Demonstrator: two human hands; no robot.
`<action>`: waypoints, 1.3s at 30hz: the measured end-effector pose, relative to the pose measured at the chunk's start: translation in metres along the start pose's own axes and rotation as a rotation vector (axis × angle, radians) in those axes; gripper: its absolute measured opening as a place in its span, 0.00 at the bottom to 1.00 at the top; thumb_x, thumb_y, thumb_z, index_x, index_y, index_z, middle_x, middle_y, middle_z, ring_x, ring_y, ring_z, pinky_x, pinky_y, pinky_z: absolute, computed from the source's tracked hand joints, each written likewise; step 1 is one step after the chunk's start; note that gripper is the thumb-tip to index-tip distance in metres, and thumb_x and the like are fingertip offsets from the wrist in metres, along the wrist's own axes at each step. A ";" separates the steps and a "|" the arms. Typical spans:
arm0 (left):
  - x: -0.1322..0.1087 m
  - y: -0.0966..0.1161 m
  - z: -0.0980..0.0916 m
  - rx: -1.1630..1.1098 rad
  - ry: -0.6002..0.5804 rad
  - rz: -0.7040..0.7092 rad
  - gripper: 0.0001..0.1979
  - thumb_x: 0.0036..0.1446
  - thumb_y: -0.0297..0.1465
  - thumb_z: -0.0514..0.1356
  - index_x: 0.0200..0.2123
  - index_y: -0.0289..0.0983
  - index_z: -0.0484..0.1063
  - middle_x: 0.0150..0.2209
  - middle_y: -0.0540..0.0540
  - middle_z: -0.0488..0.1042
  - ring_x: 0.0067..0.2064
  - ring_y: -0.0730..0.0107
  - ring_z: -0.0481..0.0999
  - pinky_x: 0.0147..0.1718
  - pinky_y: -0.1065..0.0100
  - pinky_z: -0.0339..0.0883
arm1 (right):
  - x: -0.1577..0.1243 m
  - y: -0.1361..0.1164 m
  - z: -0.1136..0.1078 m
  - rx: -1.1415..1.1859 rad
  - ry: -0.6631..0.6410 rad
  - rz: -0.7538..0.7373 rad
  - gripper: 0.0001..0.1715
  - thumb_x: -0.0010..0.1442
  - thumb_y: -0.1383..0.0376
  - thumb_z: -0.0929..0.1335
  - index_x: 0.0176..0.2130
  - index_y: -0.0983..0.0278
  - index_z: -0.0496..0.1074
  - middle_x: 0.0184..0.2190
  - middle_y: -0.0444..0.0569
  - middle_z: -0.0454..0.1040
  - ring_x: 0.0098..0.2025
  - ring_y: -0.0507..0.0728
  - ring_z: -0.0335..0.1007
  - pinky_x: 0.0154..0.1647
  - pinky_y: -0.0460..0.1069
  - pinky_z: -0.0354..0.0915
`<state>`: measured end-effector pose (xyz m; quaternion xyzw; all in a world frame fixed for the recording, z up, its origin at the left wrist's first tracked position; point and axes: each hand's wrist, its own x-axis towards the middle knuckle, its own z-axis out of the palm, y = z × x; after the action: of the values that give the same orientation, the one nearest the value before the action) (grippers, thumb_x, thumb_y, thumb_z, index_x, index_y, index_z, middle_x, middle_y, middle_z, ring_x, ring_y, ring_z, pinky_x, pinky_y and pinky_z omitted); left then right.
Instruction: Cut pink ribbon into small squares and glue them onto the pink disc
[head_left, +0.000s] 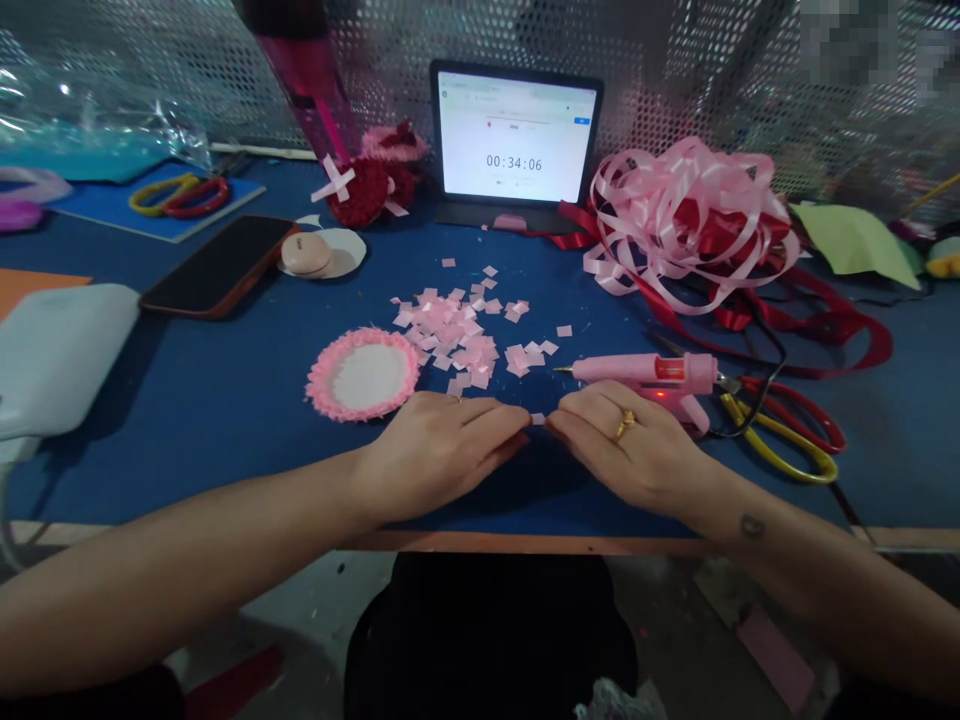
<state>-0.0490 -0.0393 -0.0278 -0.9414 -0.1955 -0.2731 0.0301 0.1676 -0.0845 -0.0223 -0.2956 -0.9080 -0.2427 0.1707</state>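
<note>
Ribbon square, just one, pinched between left hand and right hand. On desk: one glue gun, one frilled disc, two pairs of scissors.

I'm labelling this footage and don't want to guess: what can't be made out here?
All in the head view:
Left hand and right hand: palms hidden behind the backs of the hands.
Pink square between them: ends covered by the fingers.
Glue gun: lower part partly hidden behind the right hand.
Tablet: smaller text too small to read.
Bottle: top cut off by the upper edge.
</note>
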 end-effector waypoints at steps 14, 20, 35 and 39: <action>0.001 0.002 -0.001 -0.068 0.149 0.053 0.04 0.58 0.25 0.58 0.33 0.38 0.71 0.30 0.54 0.80 0.29 0.79 0.78 0.25 0.77 0.68 | 0.000 -0.003 -0.014 0.018 0.127 -0.057 0.08 0.58 0.76 0.65 0.38 0.73 0.73 0.33 0.53 0.74 0.34 0.56 0.69 0.34 0.51 0.71; 0.001 0.000 0.001 -0.092 0.187 0.062 0.02 0.57 0.26 0.59 0.33 0.38 0.71 0.33 0.54 0.80 0.30 0.80 0.79 0.27 0.79 0.71 | 0.001 -0.002 -0.015 0.065 0.163 -0.021 0.08 0.59 0.76 0.65 0.35 0.69 0.74 0.31 0.50 0.75 0.33 0.54 0.70 0.33 0.49 0.71; 0.001 0.007 -0.014 -0.107 0.154 0.042 0.06 0.57 0.26 0.60 0.37 0.41 0.72 0.37 0.53 0.80 0.37 0.77 0.80 0.37 0.76 0.76 | 0.002 -0.007 -0.001 0.495 0.225 0.362 0.05 0.59 0.69 0.68 0.36 0.65 0.75 0.29 0.47 0.77 0.33 0.53 0.73 0.37 0.48 0.71; -0.001 0.006 -0.010 -0.133 0.153 0.032 0.06 0.56 0.25 0.61 0.37 0.40 0.72 0.37 0.51 0.80 0.37 0.77 0.80 0.38 0.76 0.76 | 0.002 -0.007 -0.002 0.496 0.226 0.364 0.05 0.59 0.69 0.68 0.35 0.64 0.75 0.29 0.46 0.77 0.33 0.52 0.73 0.37 0.48 0.71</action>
<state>-0.0524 -0.0465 -0.0196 -0.9208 -0.1589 -0.3559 -0.0131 0.1623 -0.0892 -0.0223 -0.3737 -0.8470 -0.0108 0.3780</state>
